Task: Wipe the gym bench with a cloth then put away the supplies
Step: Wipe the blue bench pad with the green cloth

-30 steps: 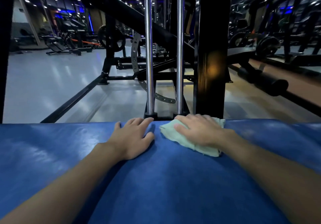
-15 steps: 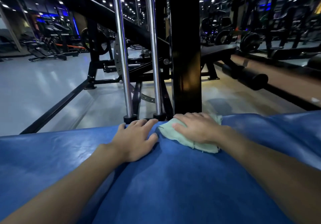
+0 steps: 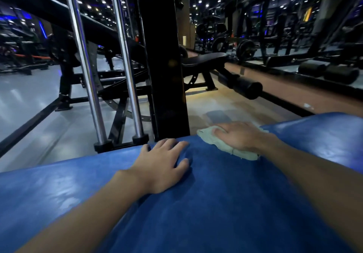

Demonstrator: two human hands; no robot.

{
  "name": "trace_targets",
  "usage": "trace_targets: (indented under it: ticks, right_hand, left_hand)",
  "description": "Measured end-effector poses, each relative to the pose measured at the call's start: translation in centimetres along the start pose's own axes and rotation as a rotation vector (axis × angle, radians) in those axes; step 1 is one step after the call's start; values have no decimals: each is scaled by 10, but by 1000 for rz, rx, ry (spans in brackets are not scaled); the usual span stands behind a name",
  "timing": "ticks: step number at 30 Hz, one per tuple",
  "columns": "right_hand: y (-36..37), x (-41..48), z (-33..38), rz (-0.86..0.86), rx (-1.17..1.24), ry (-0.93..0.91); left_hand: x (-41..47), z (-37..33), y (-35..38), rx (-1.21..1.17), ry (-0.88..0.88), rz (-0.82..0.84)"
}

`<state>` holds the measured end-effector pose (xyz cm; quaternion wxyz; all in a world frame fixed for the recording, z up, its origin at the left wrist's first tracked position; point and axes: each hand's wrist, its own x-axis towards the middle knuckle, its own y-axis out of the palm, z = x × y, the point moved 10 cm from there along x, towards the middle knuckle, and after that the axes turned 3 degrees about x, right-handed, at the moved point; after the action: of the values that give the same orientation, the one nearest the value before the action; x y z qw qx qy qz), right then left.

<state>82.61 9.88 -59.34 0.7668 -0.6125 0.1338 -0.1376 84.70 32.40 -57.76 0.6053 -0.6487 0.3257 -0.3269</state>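
Cloth: pale green, crumpled flat, lying at the far edge of the blue padded worktop.
Cloth axis: its long side runs from far-left to near-right; the far-left end points toward the base of the black post.
Right hand: lies flat on the cloth, fingers straight and together, pressing it down; it covers the middle, and cloth shows beyond the fingertips and beside the wrist.
Left hand: palm down on the bare pad, fingers spread and relaxed, holding nothing; it is left of the cloth and nearer to the person, not touching it.
Hands: apart, with a strip of blue pad between them.
Edges: the far edge of the worktop passes just beyond both hands; whether the cloth hangs over it, I cannot tell.
Open room: wide bare pad to the left, to the right and toward the person.
Beyond the edge: the post and two chrome rods stand close, on the floor.
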Motion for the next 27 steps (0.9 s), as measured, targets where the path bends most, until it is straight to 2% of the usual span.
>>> trace_targets:
  ticks: [8,10,13,18,21,27]
  right_hand:
    - [-5,-5,-45,-47,144,242]
    - [-9,-15,-46,-92,71,276]
    - [-27,-27,-29,-250,-159,268]
    - [-13,-28,-31,-81,4,275]
    - [-14,-34,-37,-71,47,302]
    - [-12,-69,-45,-96,62,329]
  left_hand:
    - [17,-74,7,-23,134,36]
    - [20,-76,9,-1,110,59]
    - [21,-80,11,35,91,89]
    - [20,-86,15,70,98,104]
    - [12,-85,12,46,106,59]
    - [2,-90,9,57,110,85]
